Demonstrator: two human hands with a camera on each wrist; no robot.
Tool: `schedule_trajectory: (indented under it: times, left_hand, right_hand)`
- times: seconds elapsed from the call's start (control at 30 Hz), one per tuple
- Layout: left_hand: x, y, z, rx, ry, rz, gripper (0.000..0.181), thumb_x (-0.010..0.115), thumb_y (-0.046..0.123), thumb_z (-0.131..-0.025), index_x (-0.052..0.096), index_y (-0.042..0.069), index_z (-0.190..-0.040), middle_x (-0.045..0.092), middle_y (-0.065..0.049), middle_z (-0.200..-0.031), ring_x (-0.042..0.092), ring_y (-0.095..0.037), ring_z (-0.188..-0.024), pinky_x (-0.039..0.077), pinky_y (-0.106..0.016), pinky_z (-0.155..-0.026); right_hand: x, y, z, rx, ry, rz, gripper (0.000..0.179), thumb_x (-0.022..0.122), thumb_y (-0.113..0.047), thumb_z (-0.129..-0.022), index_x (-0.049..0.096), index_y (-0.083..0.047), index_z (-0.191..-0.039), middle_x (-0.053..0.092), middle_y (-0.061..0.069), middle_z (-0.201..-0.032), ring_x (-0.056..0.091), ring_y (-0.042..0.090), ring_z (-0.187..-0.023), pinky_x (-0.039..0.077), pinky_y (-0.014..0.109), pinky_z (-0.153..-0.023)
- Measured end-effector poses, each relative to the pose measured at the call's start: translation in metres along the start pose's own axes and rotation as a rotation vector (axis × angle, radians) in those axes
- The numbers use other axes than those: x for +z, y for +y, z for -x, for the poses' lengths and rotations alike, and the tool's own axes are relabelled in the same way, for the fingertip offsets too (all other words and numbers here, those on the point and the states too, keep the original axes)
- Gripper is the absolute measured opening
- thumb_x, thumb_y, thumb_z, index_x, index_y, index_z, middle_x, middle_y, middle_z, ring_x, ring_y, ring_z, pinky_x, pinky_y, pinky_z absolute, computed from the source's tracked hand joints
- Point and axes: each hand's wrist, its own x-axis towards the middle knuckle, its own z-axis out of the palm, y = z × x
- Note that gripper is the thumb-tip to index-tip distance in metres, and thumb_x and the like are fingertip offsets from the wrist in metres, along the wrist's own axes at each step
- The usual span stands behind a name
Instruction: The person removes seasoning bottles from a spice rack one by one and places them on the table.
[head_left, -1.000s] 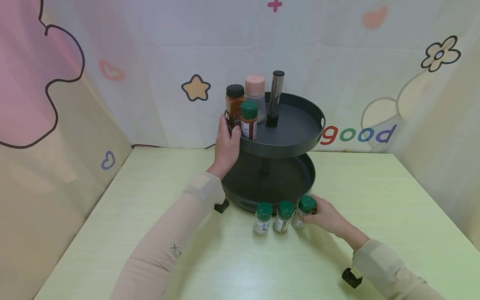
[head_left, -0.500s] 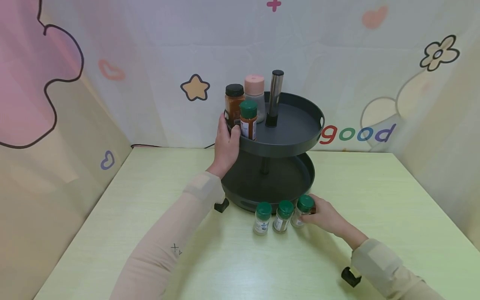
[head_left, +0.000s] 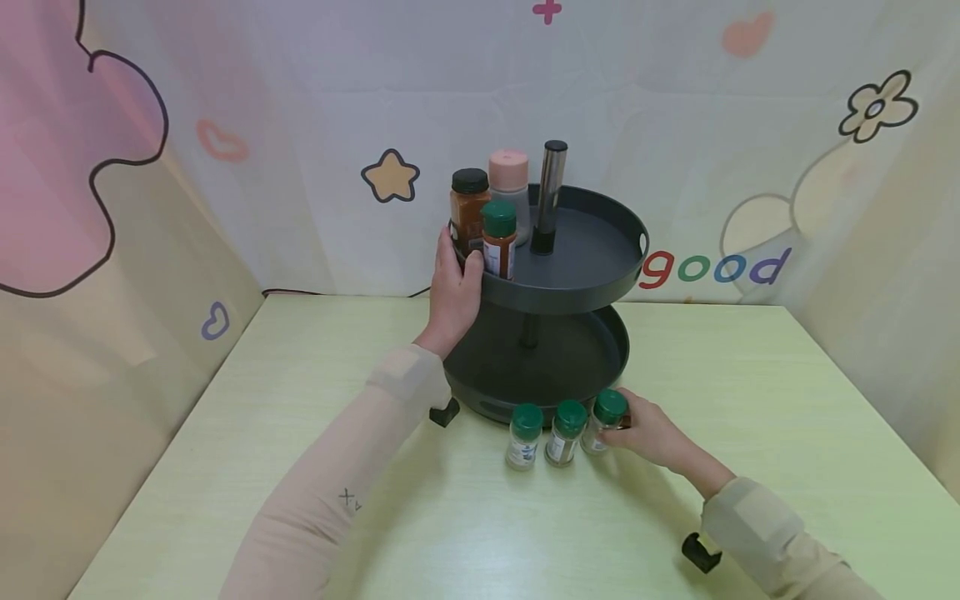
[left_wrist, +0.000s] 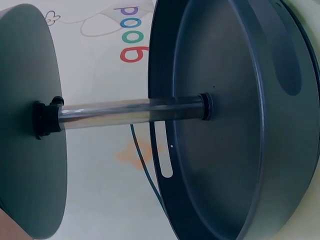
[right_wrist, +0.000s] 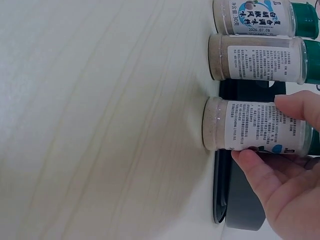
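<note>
A dark grey two-tier turntable stands in the head view, with an upper tray (head_left: 570, 296) over a lower tray (head_left: 540, 367). My left hand (head_left: 454, 296) holds the upper tray's left rim, its thumb beside a green-capped spice bottle (head_left: 499, 242). A black-capped brown jar (head_left: 467, 217) and a pink-capped bottle (head_left: 512, 196) stand beside it. At the lower tray's front, my right hand (head_left: 647, 427) pinches a green-capped spice bottle (right_wrist: 255, 125) between thumb and fingers. Two more spice bottles (head_left: 523, 442) (head_left: 562, 437) stand upright to its left.
A metal post (head_left: 551, 192) rises through the upper tray, and a silver column (left_wrist: 130, 111) joins the tiers. Everything stands on a pale table (head_left: 360, 533). A printed curtain (head_left: 300, 150) hangs behind. Black clips (head_left: 701, 552) show under both wrists.
The green-capped bottle on the upper tray and my left thumb have shifted slightly right since half a second ago. My right hand stays at its bottle.
</note>
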Motion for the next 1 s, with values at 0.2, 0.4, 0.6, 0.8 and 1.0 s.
schedule_trajectory:
  times: [0.2, 0.4, 0.6, 0.8, 1.0]
  left_hand:
    - [0.002, 0.003, 0.005, 0.005, 0.010, -0.005, 0.066, 0.034, 0.040, -0.091, 0.000, 0.018, -0.143, 0.006, 0.003, -0.150, 0.013, -0.014, -0.136, 0.018, -0.040, -0.110]
    - [0.005, 0.006, 0.009, 0.020, 0.023, 0.001, 0.067, 0.035, 0.040, -0.091, 0.000, 0.017, -0.143, 0.007, 0.002, -0.149, 0.013, -0.014, -0.136, 0.018, -0.039, -0.110]
    - [0.008, 0.009, 0.016, 0.020, 0.045, -0.008, 0.069, 0.037, 0.040, -0.090, 0.000, 0.016, -0.143, 0.008, 0.001, -0.149, 0.014, -0.015, -0.136, 0.018, -0.039, -0.109]
    - [0.011, 0.014, 0.024, 0.011, 0.073, -0.051, 0.071, 0.039, 0.041, -0.089, 0.001, 0.014, -0.143, 0.006, -0.001, -0.150, 0.012, -0.017, -0.137, 0.018, -0.042, -0.109]
    - [0.014, 0.017, 0.028, -0.004, 0.092, -0.078, 0.074, 0.038, 0.044, -0.088, 0.000, 0.012, -0.143, 0.001, -0.002, -0.150, 0.006, -0.020, -0.138, 0.015, -0.044, -0.109]
  right_hand:
    - [0.000, 0.000, 0.001, -0.008, 0.001, -0.001, 0.042, 0.066, -0.016, -0.077, 0.046, 0.000, -0.110, 0.059, 0.009, -0.091, 0.051, 0.015, -0.076, 0.045, 0.027, -0.066]
    - [-0.001, -0.001, 0.001, -0.004, -0.003, 0.007, 0.043, 0.066, -0.016, -0.077, 0.045, 0.000, -0.111, 0.057, 0.009, -0.090, 0.049, 0.017, -0.076, 0.044, 0.028, -0.066]
    - [0.000, 0.000, 0.001, 0.003, -0.009, 0.017, 0.044, 0.066, -0.017, -0.077, 0.045, -0.001, -0.112, 0.056, 0.008, -0.089, 0.047, 0.017, -0.075, 0.043, 0.027, -0.065]
    - [-0.001, -0.001, 0.002, -0.011, -0.011, 0.010, 0.043, 0.066, -0.017, -0.077, 0.045, -0.001, -0.111, 0.056, 0.007, -0.089, 0.047, 0.016, -0.075, 0.043, 0.027, -0.064]
    - [0.000, 0.000, 0.001, -0.014, -0.011, 0.007, 0.041, 0.065, -0.017, -0.078, 0.045, -0.001, -0.110, 0.056, 0.007, -0.088, 0.048, 0.016, -0.074, 0.043, 0.026, -0.064]
